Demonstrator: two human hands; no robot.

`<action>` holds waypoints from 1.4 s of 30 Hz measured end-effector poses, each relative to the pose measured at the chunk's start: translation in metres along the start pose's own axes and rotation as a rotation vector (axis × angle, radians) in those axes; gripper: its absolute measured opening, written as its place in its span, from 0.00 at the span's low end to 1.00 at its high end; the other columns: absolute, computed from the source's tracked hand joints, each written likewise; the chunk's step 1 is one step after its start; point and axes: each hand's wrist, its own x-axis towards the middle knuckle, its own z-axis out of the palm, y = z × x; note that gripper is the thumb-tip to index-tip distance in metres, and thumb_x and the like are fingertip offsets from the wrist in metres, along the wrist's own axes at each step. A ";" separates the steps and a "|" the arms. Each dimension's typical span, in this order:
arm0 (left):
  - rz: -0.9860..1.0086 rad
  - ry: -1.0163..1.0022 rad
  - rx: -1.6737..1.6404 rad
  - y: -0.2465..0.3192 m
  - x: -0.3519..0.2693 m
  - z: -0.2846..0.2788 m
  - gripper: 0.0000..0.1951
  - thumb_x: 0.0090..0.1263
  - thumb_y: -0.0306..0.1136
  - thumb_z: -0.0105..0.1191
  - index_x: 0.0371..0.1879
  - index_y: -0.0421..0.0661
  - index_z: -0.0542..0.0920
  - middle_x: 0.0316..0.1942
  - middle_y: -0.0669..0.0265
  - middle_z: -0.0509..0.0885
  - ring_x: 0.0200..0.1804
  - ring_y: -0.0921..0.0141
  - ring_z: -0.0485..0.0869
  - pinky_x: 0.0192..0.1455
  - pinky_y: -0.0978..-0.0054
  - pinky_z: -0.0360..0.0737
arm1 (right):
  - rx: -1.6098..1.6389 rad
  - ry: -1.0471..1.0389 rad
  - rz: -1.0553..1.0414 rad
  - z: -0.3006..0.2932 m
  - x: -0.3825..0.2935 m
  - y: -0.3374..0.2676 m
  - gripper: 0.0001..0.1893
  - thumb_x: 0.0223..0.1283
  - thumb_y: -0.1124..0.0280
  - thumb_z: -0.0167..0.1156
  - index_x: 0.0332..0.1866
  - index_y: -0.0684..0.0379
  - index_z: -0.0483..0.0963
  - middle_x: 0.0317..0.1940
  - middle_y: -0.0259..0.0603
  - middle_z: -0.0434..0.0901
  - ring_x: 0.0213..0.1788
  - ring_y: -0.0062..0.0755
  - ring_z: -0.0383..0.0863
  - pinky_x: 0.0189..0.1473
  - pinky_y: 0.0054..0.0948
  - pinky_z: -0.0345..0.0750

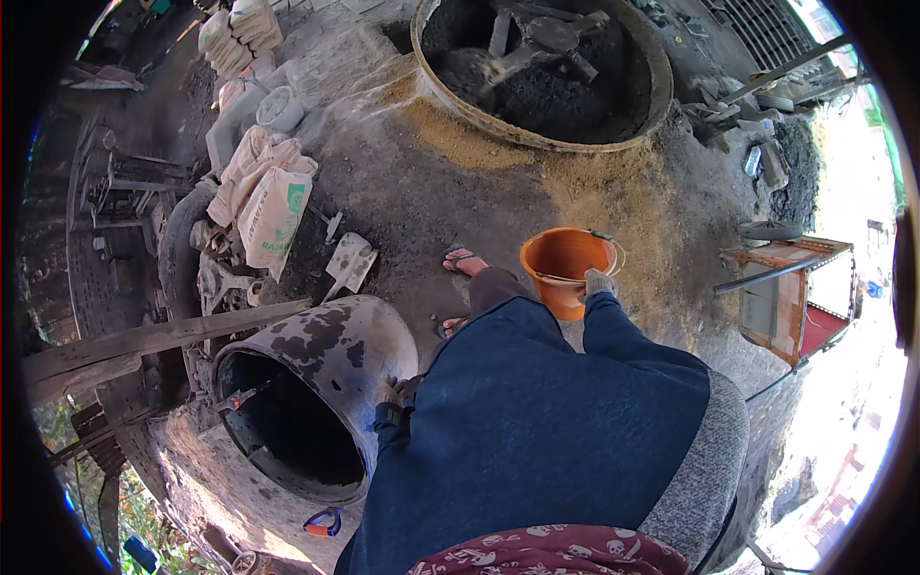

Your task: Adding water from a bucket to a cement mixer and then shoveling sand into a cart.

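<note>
My right hand (599, 282), in a pale work glove, grips the rim of an orange plastic bucket (564, 298). The bucket hangs tilted beside my legs, and its wire bail (622, 255) loops out on the right. Nothing shows inside the visible part of the bucket. My left hand (389, 392), also gloved, rests against the side of a large spattered drum (323, 338). Its fingers are partly hidden by my sleeve, so its grip is unclear. The drum's dark mouth faces the lower left. My feet in flip-flops stand between the drum and the bucket.
Ahead, a round pan mixer (460, 108) holds dark material around its paddles. Bagged powder (277, 215) and a shovel blade (350, 260) lie to the left. A wooden beam (172, 334) reaches the drum. A rusty framed box (790, 298) stands right; a D-grip handle (323, 523) sits below the drum.
</note>
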 end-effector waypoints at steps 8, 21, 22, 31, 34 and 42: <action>0.091 -0.030 0.005 -0.010 0.038 -0.006 0.24 0.69 0.46 0.42 0.51 0.36 0.67 0.45 0.56 0.75 0.37 0.61 0.79 0.35 0.63 0.77 | -0.043 -0.033 -0.065 0.015 -0.006 -0.021 0.17 0.50 0.64 0.59 0.39 0.67 0.72 0.22 0.47 0.75 0.21 0.39 0.77 0.23 0.40 0.78; -0.029 0.056 -0.286 -0.054 0.081 -0.020 0.27 0.69 0.47 0.40 0.53 0.33 0.66 0.47 0.54 0.74 0.41 0.59 0.77 0.41 0.61 0.76 | 0.015 -0.142 -0.140 0.033 -0.015 -0.066 0.21 0.50 0.62 0.56 0.44 0.69 0.70 0.29 0.50 0.77 0.26 0.42 0.80 0.27 0.41 0.80; -0.044 0.032 -0.277 -0.057 0.085 -0.021 0.27 0.69 0.48 0.39 0.53 0.33 0.67 0.46 0.55 0.75 0.41 0.59 0.77 0.41 0.62 0.76 | 0.021 -0.101 -0.113 0.034 -0.013 -0.068 0.19 0.52 0.61 0.57 0.43 0.67 0.70 0.30 0.51 0.76 0.28 0.43 0.79 0.30 0.45 0.80; 0.051 0.016 -0.006 -0.049 0.074 -0.010 0.25 0.69 0.49 0.40 0.44 0.35 0.75 0.39 0.58 0.79 0.35 0.66 0.78 0.36 0.70 0.76 | -0.066 -0.065 -0.157 0.024 -0.005 -0.059 0.23 0.47 0.63 0.56 0.44 0.72 0.71 0.33 0.50 0.79 0.26 0.40 0.82 0.24 0.35 0.81; 0.037 -0.004 -0.010 -0.032 0.062 -0.005 0.25 0.68 0.49 0.41 0.46 0.36 0.74 0.39 0.59 0.78 0.34 0.65 0.78 0.34 0.68 0.75 | 0.015 -0.045 -0.092 0.023 -0.001 -0.054 0.20 0.50 0.62 0.60 0.43 0.67 0.70 0.31 0.50 0.76 0.28 0.41 0.79 0.28 0.44 0.80; 0.063 0.034 -0.027 -0.029 0.070 0.002 0.24 0.68 0.49 0.43 0.47 0.37 0.72 0.40 0.61 0.77 0.32 0.65 0.77 0.32 0.65 0.74 | -0.008 -0.058 -0.038 0.016 0.003 -0.044 0.19 0.50 0.62 0.60 0.40 0.67 0.72 0.26 0.48 0.77 0.25 0.40 0.78 0.27 0.44 0.80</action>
